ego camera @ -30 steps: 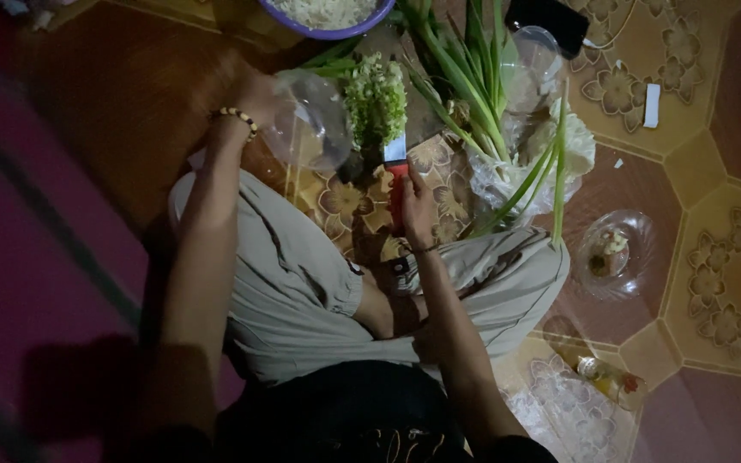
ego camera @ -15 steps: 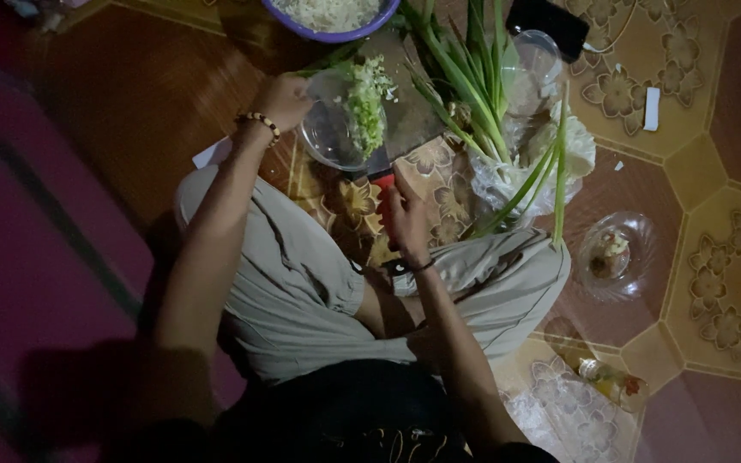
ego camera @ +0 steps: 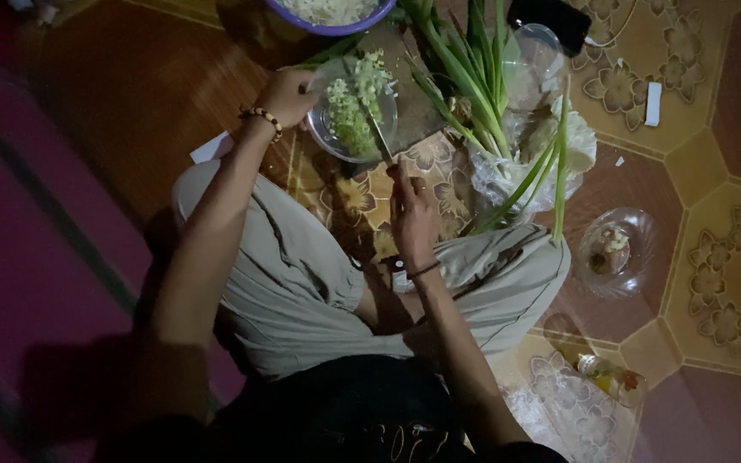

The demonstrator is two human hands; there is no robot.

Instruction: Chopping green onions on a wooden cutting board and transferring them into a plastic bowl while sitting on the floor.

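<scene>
Head view: glass bowl (ego camera: 349,129) between both hands.

Patterned tile floor (ego camera: 713,283) in brown and tan, flower motifs, dimly lit. Placed directly on it: clear bowl of chopped greens (ego camera: 353,111), purple-rimmed bowl (ego camera: 328,17) at top edge, long green onion stalks (ego camera: 482,94) in a plastic bag (ego camera: 516,171), small glass dish (ego camera: 615,253) to the right, small bottle (ego camera: 606,373) laid on its side, white paper scrap (ego camera: 653,103), dark flat object (ego camera: 551,21) at top.
</scene>
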